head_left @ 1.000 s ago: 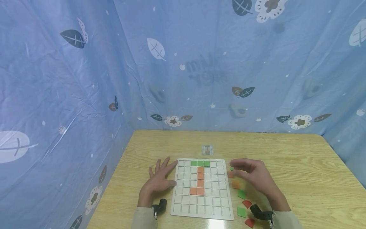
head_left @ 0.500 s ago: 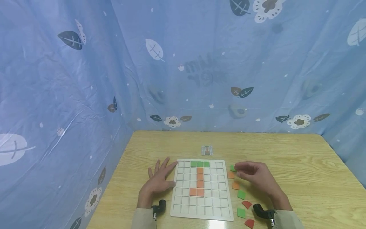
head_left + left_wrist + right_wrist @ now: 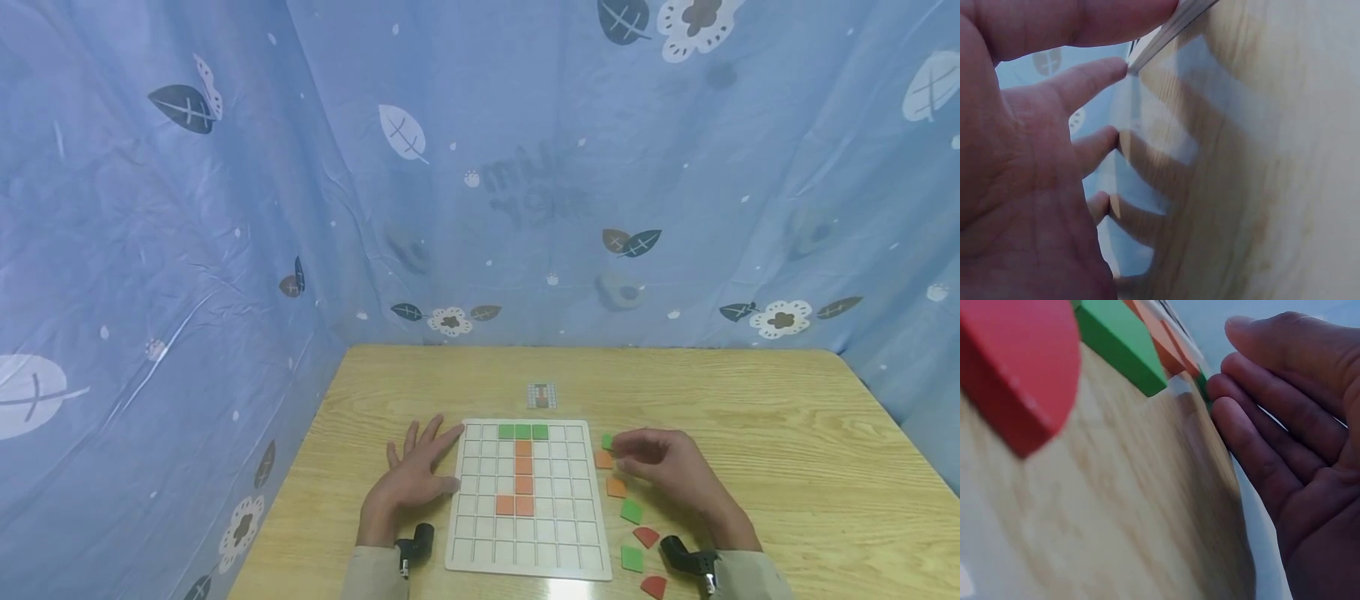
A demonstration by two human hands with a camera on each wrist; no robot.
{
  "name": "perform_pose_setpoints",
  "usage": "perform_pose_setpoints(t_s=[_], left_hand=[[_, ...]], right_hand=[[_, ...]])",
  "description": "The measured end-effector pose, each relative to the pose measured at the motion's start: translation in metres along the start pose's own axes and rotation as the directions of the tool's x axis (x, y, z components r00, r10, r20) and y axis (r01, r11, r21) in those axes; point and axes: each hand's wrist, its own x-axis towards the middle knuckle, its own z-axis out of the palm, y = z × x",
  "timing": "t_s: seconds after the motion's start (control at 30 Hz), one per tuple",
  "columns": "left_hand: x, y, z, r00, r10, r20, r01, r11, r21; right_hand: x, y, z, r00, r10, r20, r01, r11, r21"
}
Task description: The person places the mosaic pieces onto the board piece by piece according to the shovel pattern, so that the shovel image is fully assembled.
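A white grid board (image 3: 558,529) lies on the table. Three green square tiles (image 3: 522,432) sit in its top row, with several orange tiles (image 3: 523,467) running down below them and one beside the lowest. My left hand (image 3: 412,479) spreads its fingers on the table left of the board, forefinger and thumb at the board's edge. To the board's right, my right hand (image 3: 667,467) hovers with thumb and fingers apart and nothing between them. Its fingertips are close to a green tile (image 3: 607,442), partly hidden by them in the head view, and an orange tile (image 3: 603,460).
Loose pieces line the board's right side: another orange tile (image 3: 616,487), green tiles (image 3: 632,512) and red quarter-round pieces (image 3: 646,537). A small card (image 3: 542,395) with a printed grid picture lies behind the board. A blue patterned curtain (image 3: 480,208) hangs around the wooden table (image 3: 712,392).
My right hand has drawn back slightly to the right and down, uncovering more of the orange and green tiles by its fingertips. The left hand stays at the board's edge.
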Motion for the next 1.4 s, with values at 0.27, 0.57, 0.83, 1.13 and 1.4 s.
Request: perform_pose_setpoints(t_s=[0.27,0.57,0.83,1.13,1.4], left_hand=[[0.000,0.000,-0.001,1.000,-0.003,0.003,0.003,1.000,0.013],[0.001,0.000,-0.001,1.000,-0.001,0.008,0.001,1.000,0.013],[0.001,0.001,-0.001,1.000,0.002,0.010,-0.002,1.000,0.018],[0.003,0.001,-0.001,1.000,-0.003,-0.002,0.003,1.000,0.028],[0.004,0.001,0.000,1.000,-0.014,0.004,0.014,0.999,0.045]], right_hand=[[0.001,0.000,0.003,1.000,0.009,-0.015,-0.009,0.999,-0.042],[0.005,0.002,0.007,1.000,-0.003,-0.029,0.001,0.996,-0.087],[0.007,-0.001,0.009,1.000,-0.020,-0.022,0.017,0.993,-0.113],[0.009,-0.003,0.014,0.999,-0.033,-0.020,0.030,0.991,-0.128],[0.009,-0.004,0.016,0.999,-0.051,-0.006,0.049,0.983,-0.177]])
